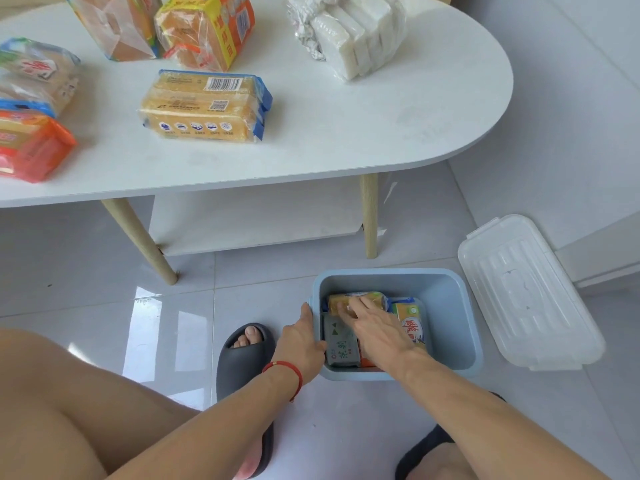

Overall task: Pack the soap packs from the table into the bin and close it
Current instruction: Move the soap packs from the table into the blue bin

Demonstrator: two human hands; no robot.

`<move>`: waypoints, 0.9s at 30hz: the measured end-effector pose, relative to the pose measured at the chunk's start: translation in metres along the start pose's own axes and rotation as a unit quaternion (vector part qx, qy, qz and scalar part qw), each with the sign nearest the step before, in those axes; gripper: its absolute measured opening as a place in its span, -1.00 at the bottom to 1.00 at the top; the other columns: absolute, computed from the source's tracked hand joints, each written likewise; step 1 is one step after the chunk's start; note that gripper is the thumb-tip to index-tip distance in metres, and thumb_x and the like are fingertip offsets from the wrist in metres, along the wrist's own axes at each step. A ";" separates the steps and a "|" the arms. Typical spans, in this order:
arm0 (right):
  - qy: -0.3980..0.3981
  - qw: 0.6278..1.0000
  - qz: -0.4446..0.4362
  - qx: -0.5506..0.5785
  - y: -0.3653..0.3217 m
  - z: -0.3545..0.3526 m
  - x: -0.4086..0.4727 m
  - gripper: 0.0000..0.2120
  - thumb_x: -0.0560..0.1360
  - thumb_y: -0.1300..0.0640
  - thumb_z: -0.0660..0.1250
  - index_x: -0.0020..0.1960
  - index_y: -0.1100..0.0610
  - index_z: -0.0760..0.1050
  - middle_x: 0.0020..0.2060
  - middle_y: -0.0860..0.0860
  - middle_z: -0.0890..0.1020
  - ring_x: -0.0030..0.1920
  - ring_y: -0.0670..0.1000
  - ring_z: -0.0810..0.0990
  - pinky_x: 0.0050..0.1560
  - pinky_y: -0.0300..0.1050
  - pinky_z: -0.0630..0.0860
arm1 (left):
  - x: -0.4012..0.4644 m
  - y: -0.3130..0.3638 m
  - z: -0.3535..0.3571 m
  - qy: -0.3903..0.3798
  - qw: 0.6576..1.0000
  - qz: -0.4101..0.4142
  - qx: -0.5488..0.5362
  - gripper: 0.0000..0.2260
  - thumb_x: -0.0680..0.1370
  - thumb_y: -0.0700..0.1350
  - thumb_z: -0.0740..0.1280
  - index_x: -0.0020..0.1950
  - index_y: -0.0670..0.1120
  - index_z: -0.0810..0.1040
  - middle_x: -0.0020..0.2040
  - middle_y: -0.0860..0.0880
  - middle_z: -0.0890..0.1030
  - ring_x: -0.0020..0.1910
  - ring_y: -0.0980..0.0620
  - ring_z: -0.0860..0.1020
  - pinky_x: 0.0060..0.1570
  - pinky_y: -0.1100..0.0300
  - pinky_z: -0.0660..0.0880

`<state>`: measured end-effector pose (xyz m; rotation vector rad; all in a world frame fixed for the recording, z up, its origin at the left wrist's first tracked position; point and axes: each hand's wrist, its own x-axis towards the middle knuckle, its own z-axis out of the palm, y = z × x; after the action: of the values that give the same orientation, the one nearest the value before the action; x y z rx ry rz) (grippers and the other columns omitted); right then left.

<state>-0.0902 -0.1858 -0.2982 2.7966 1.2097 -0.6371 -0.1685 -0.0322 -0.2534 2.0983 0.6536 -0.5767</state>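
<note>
The blue bin (460,327) sits on the floor tiles in front of the person, just right of the near table leg, low enough to reach into from a seat. The left hand (301,344) lies against the bin's left wall, thumb on the rim and fingers curled over it, probably to keep the bin from sliding. The right hand (375,329) reaches inside with fingers spread flat, pressing on a yellow soap pack (356,301) at the far end of the bin; it seems to be pushing that pack into place rather than gripping it.

Inside the bin four packs can be made out: the yellow one under the fingers, a grey pack (341,344) along the left wall, a yellow-and-white pack (412,320) on the right, and an orange one (367,360) mostly hidden beneath the wrist. They lie close together, which leaves room above for more.

On the white table (346,140) six packs wait: a white bundle (349,32) at the far right, a flat yellow pack with blue ends (204,105) in the middle, two upright packs at the far edge, and two at the left edge, one pale and one orange.

One clear lid (526,292) lies on the floor just right of the bin, out of the way until packing is finished.
</note>
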 end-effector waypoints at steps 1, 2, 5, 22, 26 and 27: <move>-0.004 1.000 -0.003 -0.009 -0.002 0.001 -0.001 -0.37 0.46 0.37 0.37 0.51 0.14 0.37 0.33 0.09 0.36 0.34 0.13 0.36 -0.09 0.04 0.54 | -0.001 0.000 0.000 -0.001 1.000 -0.003 0.000 -0.42 0.58 -0.18 0.29 0.55 -0.04 0.13 0.05 -0.09 0.57 -0.10 -0.01 0.53 -0.12 0.27 0.50; -0.005 1.000 -0.006 -0.025 -0.004 0.000 0.000 -0.47 0.47 0.34 0.38 0.43 0.16 0.46 0.32 0.09 0.37 0.34 0.13 0.36 -0.16 0.03 0.50 | 0.000 0.000 -0.001 0.000 1.000 -0.003 -0.001 -0.40 0.58 -0.18 0.29 0.57 -0.05 0.12 0.09 -0.13 0.59 -0.08 -0.03 0.54 -0.09 0.25 0.51; -0.011 0.999 -0.009 -0.052 -0.007 0.004 0.003 -0.62 0.49 0.28 0.39 0.29 0.14 0.57 0.32 0.09 0.37 0.35 0.13 0.37 -0.23 0.01 0.40 | 0.000 -0.002 -0.001 0.000 1.000 -0.002 0.003 -0.40 0.57 -0.17 0.30 0.57 -0.07 0.14 0.13 -0.17 0.60 0.01 -0.11 0.59 -0.03 0.17 0.55; 0.091 0.978 0.158 0.104 0.034 0.022 0.013 -0.50 0.56 0.17 0.34 0.49 -0.01 0.46 0.29 0.04 0.46 0.32 0.11 0.46 0.45 0.11 0.41 | 0.001 -0.002 0.002 0.015 1.000 0.003 -0.016 -0.48 0.57 -0.19 0.33 0.50 -0.03 0.26 0.12 -0.08 0.61 -0.04 0.01 0.56 0.09 0.06 0.61; 0.045 0.968 0.204 0.142 0.012 0.032 0.015 -0.37 0.52 0.13 0.44 0.55 0.11 0.36 0.39 0.13 0.33 0.37 0.18 0.40 0.51 0.09 0.36 | 0.004 -0.002 0.002 0.018 1.000 0.000 0.000 -0.46 0.57 -0.18 0.33 0.52 -0.03 0.23 0.14 -0.10 0.62 -0.02 -0.02 0.58 0.08 0.05 0.62; 0.038 0.966 0.199 0.159 0.009 0.032 0.014 -0.32 0.48 0.15 0.48 0.55 0.12 0.35 0.41 0.12 0.28 0.38 0.17 0.38 0.49 0.07 0.39 | 0.003 -0.002 0.002 0.015 1.000 -0.003 -0.003 -0.45 0.57 -0.18 0.33 0.52 -0.03 0.23 0.15 -0.11 0.62 -0.02 -0.02 0.58 0.08 0.04 0.62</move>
<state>-0.0869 -0.1883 -0.3341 3.2160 0.5538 -0.7506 -0.1678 -0.0321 -0.2576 2.1039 0.6791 -0.5470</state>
